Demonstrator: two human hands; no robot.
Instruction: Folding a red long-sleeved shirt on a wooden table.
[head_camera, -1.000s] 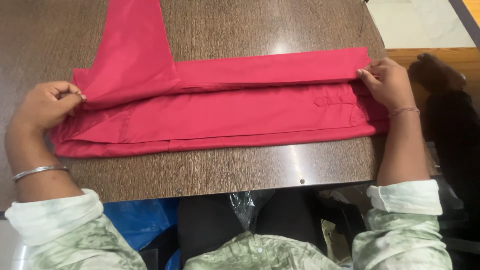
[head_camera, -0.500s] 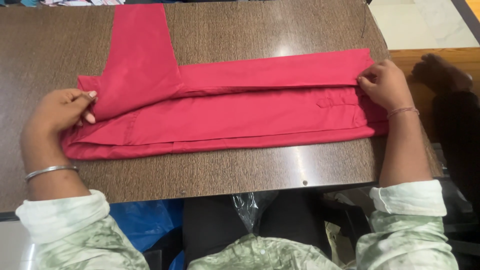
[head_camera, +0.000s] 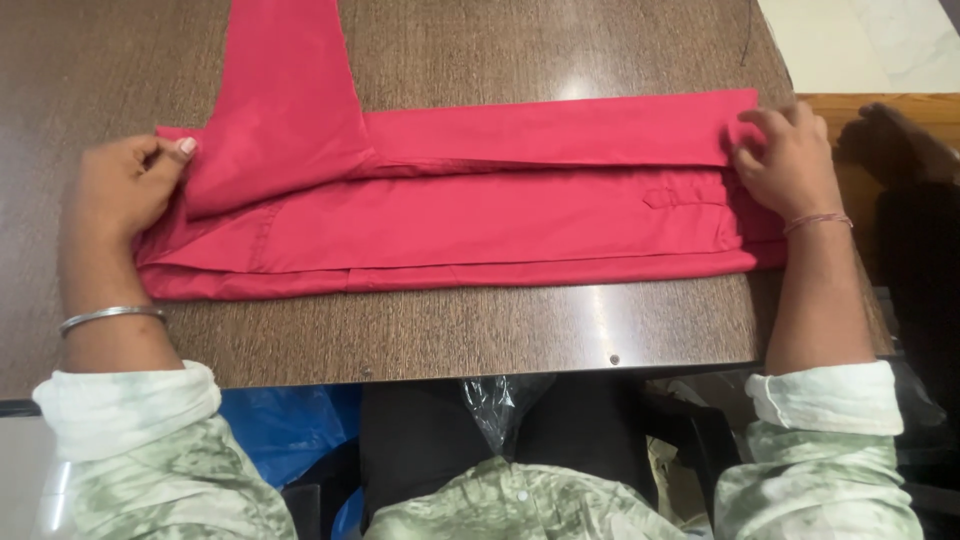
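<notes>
A red garment (head_camera: 470, 215) lies folded into a long band across the dark wooden table (head_camera: 480, 330), with one red part running away toward the far edge at upper left. My left hand (head_camera: 125, 185) pinches the band's left end at a fold corner. At the right end, my right hand (head_camera: 790, 160) grips the folded edge. A metal bangle circles my left wrist and a thin thread my right.
The table's near edge runs just in front of my sleeves. Blue plastic (head_camera: 285, 430) and a clear plastic bag (head_camera: 500, 405) sit below it by my lap. A dark chair (head_camera: 905, 200) stands at the right, beside pale floor tiles (head_camera: 870, 45).
My left hand has shifted slightly right along the left end of the garment, tightening the fold there. My right hand has stayed on the right end.
</notes>
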